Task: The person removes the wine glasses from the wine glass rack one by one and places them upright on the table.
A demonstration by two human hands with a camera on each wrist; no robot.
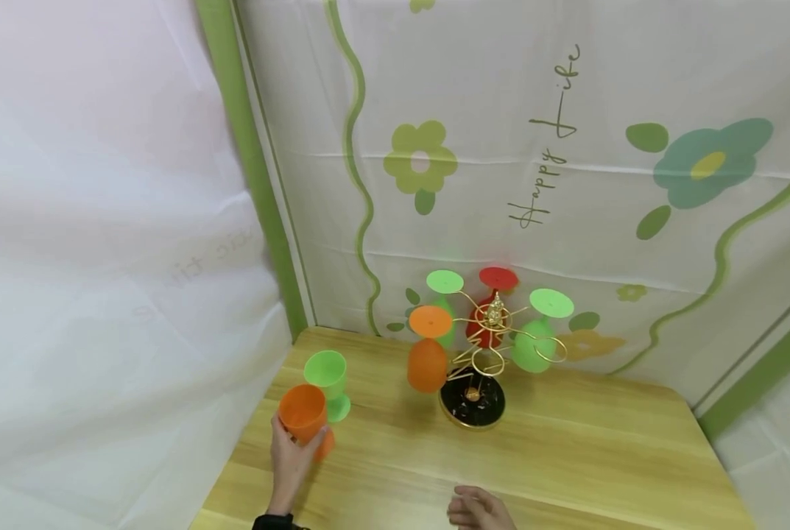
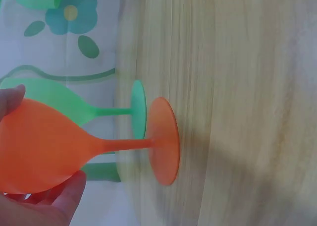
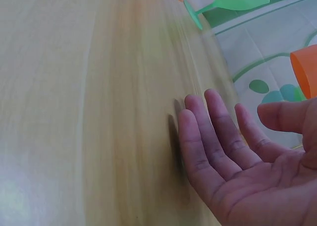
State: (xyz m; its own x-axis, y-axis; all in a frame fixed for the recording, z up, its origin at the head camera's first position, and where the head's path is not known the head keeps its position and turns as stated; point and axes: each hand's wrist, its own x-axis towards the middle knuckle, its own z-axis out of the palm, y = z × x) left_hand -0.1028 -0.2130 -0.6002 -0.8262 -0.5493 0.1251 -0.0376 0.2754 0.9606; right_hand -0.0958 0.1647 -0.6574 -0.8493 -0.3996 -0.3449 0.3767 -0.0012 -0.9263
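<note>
Orange matte goblet with a thin stem is in the person's left hand, at the left side of a pale wood-grain tabletop. Thumb and fingers curl round its bowl; its long axis runs close to upright, mouth up, though whether the disc foot touches the surface cannot be told. Just beyond stands a bright green goblet.

A gold wire rack with a round black base stands to the held goblet's right and slightly farther from the person, carrying upside-down orange, red and green goblets. The right hand is nearer that rack, fingers loosely bent, holding nothing. White flower-printed cloth hangs behind.
</note>
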